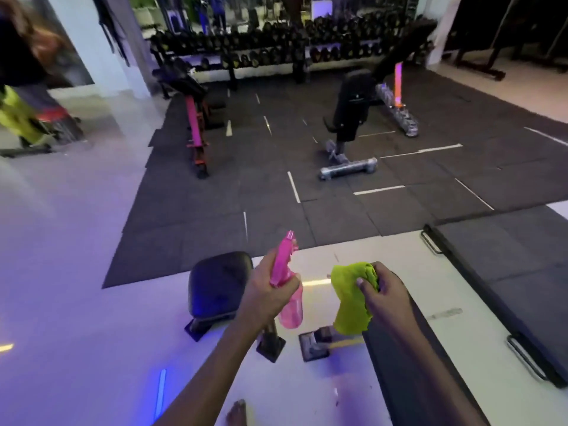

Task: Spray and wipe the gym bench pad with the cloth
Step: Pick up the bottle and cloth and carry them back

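Bare foot (236, 412) at bottom edge on the white floor (76, 302). Just right of it a long black bench pad (408, 379) runs from bottom centre up under the right forearm; its metal feet (313, 345) sit on the floor between the two arms.

Left hand (270, 292) is wrapped round the neck of a pink spray bottle (287, 287), fingers curled tight, nozzle pointing up & away, clear pink body hanging below the fist. Can't tell if a finger is on the trigger.

Right hand (385, 289) grips a bunched lime-green cloth (353, 298), thumb across the top, rest of the cloth drooping down to the left of the wrist. Bottle & cloth are near each other, not touching. Both are held in the air above the bench frame, neither on the pad.

Left of the hands: small black seat pad (219, 282) on a low frame. Right: dark floor mat with metal handles (504, 278).

Further out, black rubber tile flooring (276, 195) w/ white gaps showing. On it an incline bench w/ pink frame (193, 118) on the left, a bigger adjustable bench w/ silver frame (353, 112) on the right.

Back wall: long dumbbell rack (276, 47). Far left, blurred person in yellow-green trousers (18, 118).
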`<action>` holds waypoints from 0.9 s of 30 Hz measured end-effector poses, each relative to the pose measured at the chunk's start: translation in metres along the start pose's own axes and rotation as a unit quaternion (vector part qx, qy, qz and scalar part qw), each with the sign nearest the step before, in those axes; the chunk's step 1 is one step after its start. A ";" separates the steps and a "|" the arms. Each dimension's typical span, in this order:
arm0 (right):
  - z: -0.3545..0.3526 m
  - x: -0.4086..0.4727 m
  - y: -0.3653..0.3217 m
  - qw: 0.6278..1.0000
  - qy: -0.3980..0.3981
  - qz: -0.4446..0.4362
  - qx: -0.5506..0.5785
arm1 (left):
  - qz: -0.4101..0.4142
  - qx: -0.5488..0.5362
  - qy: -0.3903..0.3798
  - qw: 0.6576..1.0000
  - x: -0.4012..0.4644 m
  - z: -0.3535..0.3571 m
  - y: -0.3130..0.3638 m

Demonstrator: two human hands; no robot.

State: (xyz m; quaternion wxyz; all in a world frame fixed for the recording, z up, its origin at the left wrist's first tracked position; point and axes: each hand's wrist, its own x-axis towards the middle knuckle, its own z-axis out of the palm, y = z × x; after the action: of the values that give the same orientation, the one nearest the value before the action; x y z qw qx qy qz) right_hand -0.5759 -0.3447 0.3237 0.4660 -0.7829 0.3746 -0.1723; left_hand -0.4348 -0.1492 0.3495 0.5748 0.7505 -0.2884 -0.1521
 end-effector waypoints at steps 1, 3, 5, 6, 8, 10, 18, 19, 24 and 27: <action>0.021 0.009 -0.015 1.000 -0.013 -0.011 -0.005 | -0.009 -0.003 0.017 1.000 0.005 -0.023 -0.008; 0.066 0.028 -0.040 0.999 -0.033 -0.031 -0.013 | -0.026 -0.015 0.047 0.998 0.018 -0.069 -0.027; 0.115 0.047 -0.064 0.997 -0.056 -0.042 -0.022 | -0.046 -0.020 0.072 0.996 0.033 -0.113 -0.046; 0.140 0.057 -0.075 0.997 -0.063 -0.046 -0.026 | -0.053 -0.021 0.084 0.995 0.042 -0.134 -0.056; 0.190 0.077 -0.095 0.995 -0.076 -0.055 -0.044 | -0.061 -0.010 0.106 0.992 0.060 -0.175 -0.074; 0.239 0.095 -0.113 0.992 -0.097 -0.056 -0.064 | -0.072 0.001 0.118 0.990 0.078 -0.212 -0.094; 0.401 0.181 -0.123 0.969 -0.162 -0.049 -0.178 | -0.139 0.041 0.126 0.981 0.152 -0.300 -0.200; 0.418 0.193 -0.118 0.965 -0.168 -0.052 -0.196 | -0.146 0.044 0.125 0.980 0.161 -0.304 -0.218; 0.488 0.254 -0.075 0.926 -0.204 -0.093 -0.305 | -0.191 0.054 0.117 0.973 0.205 -0.307 -0.312; 0.521 0.290 -0.048 0.896 -0.223 -0.127 -0.362 | -0.207 0.059 0.110 0.970 0.229 -0.298 -0.364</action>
State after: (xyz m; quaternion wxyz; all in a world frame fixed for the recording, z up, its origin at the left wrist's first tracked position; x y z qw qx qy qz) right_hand -0.0411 -0.2351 0.0785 0.1956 -0.9563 0.1948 0.0965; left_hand 0.0057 0.0055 0.1142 0.5138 0.8386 -0.0703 -0.1668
